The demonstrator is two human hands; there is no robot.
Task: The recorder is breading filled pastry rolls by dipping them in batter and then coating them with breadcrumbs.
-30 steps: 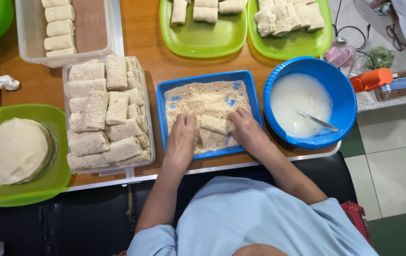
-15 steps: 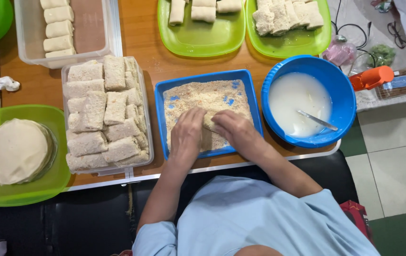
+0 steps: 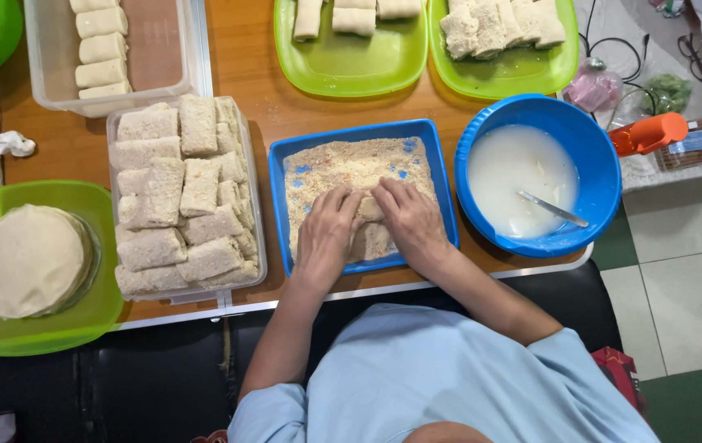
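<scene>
A blue square tray (image 3: 281,164) filled with pale breadcrumbs sits on the wooden table in front of me. My left hand (image 3: 326,238) and my right hand (image 3: 408,221) press together over a breaded roll (image 3: 370,208) in the tray's near half. Both hands cup the roll from either side, fingers curled on it. Just left of the tray, a clear container (image 3: 254,197) holds several crumb-coated rolls. To the right, a blue bowl (image 3: 605,164) holds white batter with a spoon (image 3: 552,209) in it.
A green tray (image 3: 80,328) with a stack of round wrappers stands at the near left. Two green trays (image 3: 351,74) (image 3: 515,78) of uncoated rolls lie at the back, beside a clear box (image 3: 47,66) with more rolls. An orange-handled tool (image 3: 646,135) lies right.
Both hands have moved closer together toward the tray's middle and closed around the roll, which lay between them uncovered a second ago.
</scene>
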